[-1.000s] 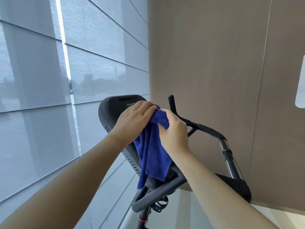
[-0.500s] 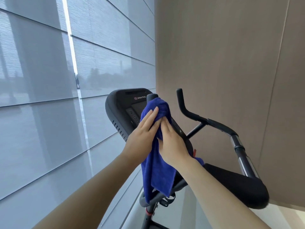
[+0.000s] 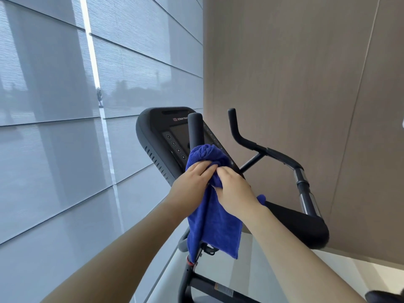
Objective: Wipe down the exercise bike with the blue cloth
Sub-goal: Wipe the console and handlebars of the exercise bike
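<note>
We judge the exercise bike (image 3: 209,286) only partly wiped: the blue cloth (image 3: 215,224) wraps the handlebar post (image 3: 195,130), bare above our fingertips; the console (image 3: 157,125) behind them and the other handlebar (image 3: 242,139) to their right look left to do. Our left hand (image 3: 193,182) and right hand (image 3: 235,191) meet, fingers curled, squeezing the cloth round the post; its tail hangs below our palms.

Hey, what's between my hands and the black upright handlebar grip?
The blue terry cloth, bunched round the black upright handlebar grip under the left hand and right hand, per the head view.
</note>
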`<state>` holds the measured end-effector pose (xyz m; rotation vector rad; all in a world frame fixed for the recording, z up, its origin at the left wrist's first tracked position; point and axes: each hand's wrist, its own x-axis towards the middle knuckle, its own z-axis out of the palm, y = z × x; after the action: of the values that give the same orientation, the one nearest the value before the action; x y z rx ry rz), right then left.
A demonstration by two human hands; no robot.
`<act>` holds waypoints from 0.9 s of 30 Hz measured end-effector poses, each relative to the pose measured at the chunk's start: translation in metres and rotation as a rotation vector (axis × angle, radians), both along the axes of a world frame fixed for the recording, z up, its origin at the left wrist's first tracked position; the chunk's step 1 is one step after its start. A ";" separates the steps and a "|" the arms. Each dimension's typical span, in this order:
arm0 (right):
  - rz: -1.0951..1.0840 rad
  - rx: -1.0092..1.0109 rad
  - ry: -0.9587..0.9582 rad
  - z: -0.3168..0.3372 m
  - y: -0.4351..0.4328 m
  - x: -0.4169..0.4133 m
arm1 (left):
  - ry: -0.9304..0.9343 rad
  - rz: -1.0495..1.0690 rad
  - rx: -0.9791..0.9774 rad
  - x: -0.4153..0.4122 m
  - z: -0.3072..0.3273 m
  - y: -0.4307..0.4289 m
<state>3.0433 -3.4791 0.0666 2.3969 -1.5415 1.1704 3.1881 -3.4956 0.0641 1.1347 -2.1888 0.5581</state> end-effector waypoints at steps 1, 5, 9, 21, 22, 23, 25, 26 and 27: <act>0.015 0.007 -0.003 0.000 0.003 -0.003 | 0.013 0.003 0.015 -0.001 -0.002 0.003; 0.069 0.017 -0.037 -0.001 0.019 -0.020 | 0.114 -0.016 0.123 -0.009 -0.008 0.018; 0.077 -0.015 -0.062 -0.001 0.039 -0.049 | 0.122 -0.013 0.185 -0.026 -0.012 0.037; 0.111 0.099 -0.113 -0.034 0.067 -0.190 | -0.041 0.173 0.150 -0.167 -0.038 0.066; 0.136 0.097 -0.125 -0.038 0.068 -0.193 | -0.028 0.186 0.144 -0.168 -0.039 0.067; 0.153 0.098 -0.125 -0.041 0.069 -0.193 | -0.015 0.189 0.142 -0.169 -0.040 0.069; 0.167 0.101 -0.107 -0.045 0.069 -0.193 | 0.015 0.187 0.144 -0.172 -0.041 0.074; 0.170 0.098 -0.098 -0.049 0.070 -0.193 | 0.040 0.180 0.140 -0.175 -0.044 0.077; 0.178 0.094 -0.088 -0.052 0.070 -0.194 | 0.076 0.171 0.132 -0.177 -0.047 0.080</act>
<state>2.8495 -3.4087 0.0147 2.6245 -1.4629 1.2794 3.0107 -3.4151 0.0169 1.3994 -2.1018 0.4389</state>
